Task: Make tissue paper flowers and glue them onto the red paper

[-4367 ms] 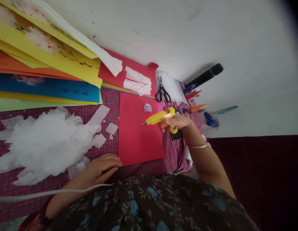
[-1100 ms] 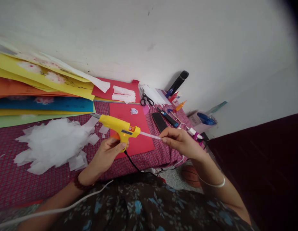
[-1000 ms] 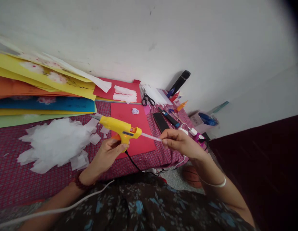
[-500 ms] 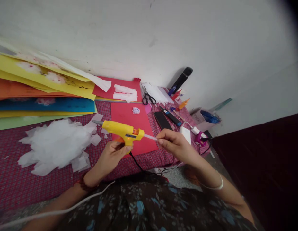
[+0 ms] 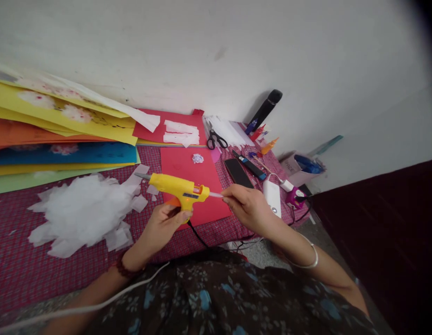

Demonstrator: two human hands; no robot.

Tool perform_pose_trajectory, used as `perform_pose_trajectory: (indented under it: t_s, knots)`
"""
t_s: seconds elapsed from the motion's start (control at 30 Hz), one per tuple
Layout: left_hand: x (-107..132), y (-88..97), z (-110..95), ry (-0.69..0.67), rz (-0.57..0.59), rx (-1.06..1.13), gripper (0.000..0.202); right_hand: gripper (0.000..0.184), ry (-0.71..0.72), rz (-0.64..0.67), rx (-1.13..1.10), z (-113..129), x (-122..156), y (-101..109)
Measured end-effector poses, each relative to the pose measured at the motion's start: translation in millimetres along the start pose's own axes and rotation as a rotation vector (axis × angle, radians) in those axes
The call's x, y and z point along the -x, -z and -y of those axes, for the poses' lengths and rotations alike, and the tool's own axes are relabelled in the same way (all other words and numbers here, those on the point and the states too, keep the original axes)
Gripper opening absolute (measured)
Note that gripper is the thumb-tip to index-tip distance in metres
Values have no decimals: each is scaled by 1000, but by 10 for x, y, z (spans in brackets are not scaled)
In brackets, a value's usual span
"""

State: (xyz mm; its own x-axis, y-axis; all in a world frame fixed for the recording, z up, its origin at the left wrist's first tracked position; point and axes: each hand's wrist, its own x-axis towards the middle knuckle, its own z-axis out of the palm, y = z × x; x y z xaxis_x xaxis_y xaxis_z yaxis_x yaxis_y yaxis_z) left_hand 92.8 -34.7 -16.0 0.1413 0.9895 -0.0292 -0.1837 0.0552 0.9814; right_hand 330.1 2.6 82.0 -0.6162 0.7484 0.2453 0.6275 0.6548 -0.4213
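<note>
From my head camera, I see the fingers of my left hand wrapped around the handle of a yellow hot glue gun, which I hold above the table with its metal nozzle pointing left. The fingers of my right hand are pinched together on the free end of a translucent glue stick that sticks out of the gun's back. A black cord hangs from the handle. Behind the gun lies a red sheet of paper, bearing a small white-and-purple ball near its far edge. To my left spreads a heap of white paper pieces; beyond the red sheet are black-handled scissors, and to its right lie a black phone and a box cutter.
</note>
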Motion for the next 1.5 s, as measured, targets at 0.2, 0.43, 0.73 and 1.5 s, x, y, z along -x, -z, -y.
perform_pose_trajectory:
  t_s: [0.2, 0.43, 0.73, 1.5]
  knots:
    - [-2, -81, 114, 9, 9, 167, 26, 12, 114, -137, 161, 6, -92, -5]
    - [-93, -152, 129, 18, -128, 252, 25, 32, 328, -356, 27, 253, 105, 116]
    - [-98, -243, 105, 43, 133, 148, 33, 54, -104, 86, -712, -28, -42, -717]
    - [-92, -132, -164, -25, 42, -229, 23, 31, -274, -364, -727, 86, 877, 201]
